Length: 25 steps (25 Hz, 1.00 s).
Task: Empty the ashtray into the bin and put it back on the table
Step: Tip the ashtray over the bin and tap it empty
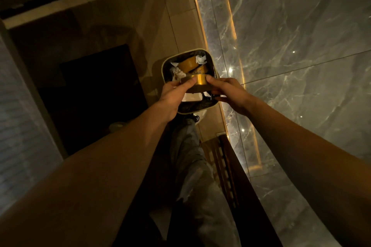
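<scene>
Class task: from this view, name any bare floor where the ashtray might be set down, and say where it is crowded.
Bare: grey marble floor right of the bin, past the lit strip; beige tiles beyond it. Crowded: the bin mouth, full of paper, with the ashtray held over it by the left hand and right hand.

Polished grey marble wall (301, 46) glints on the right, edged by a glowing amber light strip (233, 32). Beige floor tiles (160, 16) run beside it. A dark wooden slatted chair (224, 158) stands near the wall.
</scene>
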Available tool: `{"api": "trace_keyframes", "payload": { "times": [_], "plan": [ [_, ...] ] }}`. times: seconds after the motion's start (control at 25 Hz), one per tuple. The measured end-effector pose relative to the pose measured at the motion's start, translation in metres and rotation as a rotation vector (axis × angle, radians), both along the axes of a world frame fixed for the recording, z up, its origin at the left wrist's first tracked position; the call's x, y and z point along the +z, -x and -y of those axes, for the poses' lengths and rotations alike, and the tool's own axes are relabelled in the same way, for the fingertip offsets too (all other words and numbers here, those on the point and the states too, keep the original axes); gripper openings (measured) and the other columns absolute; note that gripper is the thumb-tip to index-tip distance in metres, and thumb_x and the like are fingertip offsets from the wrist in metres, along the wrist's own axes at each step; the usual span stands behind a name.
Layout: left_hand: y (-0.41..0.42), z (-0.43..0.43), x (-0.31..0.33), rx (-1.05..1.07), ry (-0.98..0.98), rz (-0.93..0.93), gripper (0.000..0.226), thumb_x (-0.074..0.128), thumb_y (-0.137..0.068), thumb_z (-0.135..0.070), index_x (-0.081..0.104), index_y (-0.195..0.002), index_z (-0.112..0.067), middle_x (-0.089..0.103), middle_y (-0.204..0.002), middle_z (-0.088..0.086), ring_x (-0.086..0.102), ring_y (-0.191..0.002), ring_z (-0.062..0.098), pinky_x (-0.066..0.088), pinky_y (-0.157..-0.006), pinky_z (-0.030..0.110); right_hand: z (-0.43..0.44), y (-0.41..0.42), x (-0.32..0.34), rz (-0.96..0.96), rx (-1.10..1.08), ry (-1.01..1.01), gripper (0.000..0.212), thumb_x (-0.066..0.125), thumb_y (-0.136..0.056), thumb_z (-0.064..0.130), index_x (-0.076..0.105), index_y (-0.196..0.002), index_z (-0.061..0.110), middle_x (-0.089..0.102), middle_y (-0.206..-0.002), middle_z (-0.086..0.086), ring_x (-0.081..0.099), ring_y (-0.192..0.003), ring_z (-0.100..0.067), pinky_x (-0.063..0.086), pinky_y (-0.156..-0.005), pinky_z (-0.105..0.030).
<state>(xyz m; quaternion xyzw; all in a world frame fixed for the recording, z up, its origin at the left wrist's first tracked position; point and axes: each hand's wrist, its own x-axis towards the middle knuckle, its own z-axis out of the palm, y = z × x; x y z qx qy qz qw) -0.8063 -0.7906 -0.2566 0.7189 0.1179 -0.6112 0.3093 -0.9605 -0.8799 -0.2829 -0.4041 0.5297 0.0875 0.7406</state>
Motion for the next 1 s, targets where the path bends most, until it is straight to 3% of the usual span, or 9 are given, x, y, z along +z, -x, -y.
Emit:
{"api": "trace_keyframes", "payload": {
  "times": [0.16, 0.32, 0.44, 0.64, 0.76, 0.92, 1.0],
  "plan": [
    [-0.009, 0.005, -0.004, 0.046, -0.043, -0.109, 0.083, 0.076, -0.084, -0.034, 0.031, -0.149, -0.007, 0.051, -0.144, 0.014, 0.049, -0.133, 0.029, 0.034, -0.117, 0.04, 0.001, -0.005, -0.007, -0.036, -0.027, -0.027, 0.049, 0.057, -0.093, 0.049, 0.063, -0.118, 0.008, 0.07, -0.103, -0.001, 0.064, -0.104, -0.015, 0.048, -0.081, -0.027],
    [-0.009, 0.007, -0.007, 0.065, -0.092, -0.202, 0.078, 0.073, -0.084, -0.041, 0.038, -0.147, -0.012, 0.052, -0.141, 0.017, 0.053, -0.128, 0.034, 0.038, -0.114, 0.043, -0.001, -0.01, -0.008, -0.094, -0.038, -0.003, 0.043, 0.057, -0.092, 0.053, 0.062, -0.101, 0.011, 0.066, -0.09, -0.006, 0.063, -0.091, -0.02, 0.05, -0.082, -0.032],
    [-0.008, 0.009, -0.012, 0.142, -0.122, -0.243, 0.08, 0.078, -0.079, -0.043, 0.041, -0.145, -0.014, 0.053, -0.137, 0.018, 0.055, -0.125, 0.035, 0.04, -0.113, 0.044, 0.001, -0.013, -0.006, -0.134, -0.063, -0.002, 0.047, 0.057, -0.091, 0.056, 0.058, -0.098, 0.009, 0.058, -0.075, -0.003, 0.056, -0.072, -0.017, 0.049, -0.071, -0.029],
    [-0.012, 0.013, -0.012, 0.237, -0.165, -0.375, 0.066, 0.082, -0.073, -0.044, 0.048, -0.124, -0.021, 0.057, -0.125, 0.021, 0.06, -0.11, 0.037, 0.05, -0.091, 0.042, 0.004, -0.019, -0.005, -0.268, -0.05, 0.079, 0.068, 0.058, -0.086, 0.064, 0.057, -0.117, 0.003, 0.066, -0.113, -0.014, 0.068, -0.096, -0.03, 0.055, -0.067, -0.031],
    [-0.012, 0.012, -0.011, 0.341, -0.16, -0.453, 0.072, 0.084, -0.072, -0.04, 0.043, -0.127, -0.018, 0.054, -0.13, 0.026, 0.058, -0.115, 0.043, 0.049, -0.099, 0.049, 0.007, -0.022, -0.004, -0.323, -0.01, 0.165, 0.073, 0.06, -0.082, 0.068, 0.061, -0.112, 0.001, 0.069, -0.108, -0.016, 0.072, -0.085, -0.028, 0.062, -0.066, -0.034],
    [-0.006, 0.009, -0.01, 0.496, -0.162, -0.497, 0.088, 0.086, -0.069, -0.036, 0.04, -0.141, -0.016, 0.052, -0.134, 0.027, 0.057, -0.117, 0.047, 0.049, -0.1, 0.055, 0.007, -0.024, -0.002, -0.391, 0.059, 0.227, 0.077, 0.059, -0.078, 0.074, 0.064, -0.107, 0.002, 0.07, -0.099, -0.015, 0.072, -0.076, -0.025, 0.06, -0.051, -0.025],
    [-0.003, 0.008, -0.007, 0.505, -0.164, -0.542, 0.084, 0.085, -0.069, -0.04, 0.046, -0.138, -0.013, 0.057, -0.131, 0.024, 0.06, -0.114, 0.044, 0.053, -0.093, 0.053, 0.008, -0.026, -0.001, -0.424, 0.117, 0.287, 0.079, 0.057, -0.078, 0.075, 0.065, -0.104, 0.001, 0.07, -0.097, -0.016, 0.071, -0.08, -0.027, 0.061, -0.065, -0.032]
  ]
}}
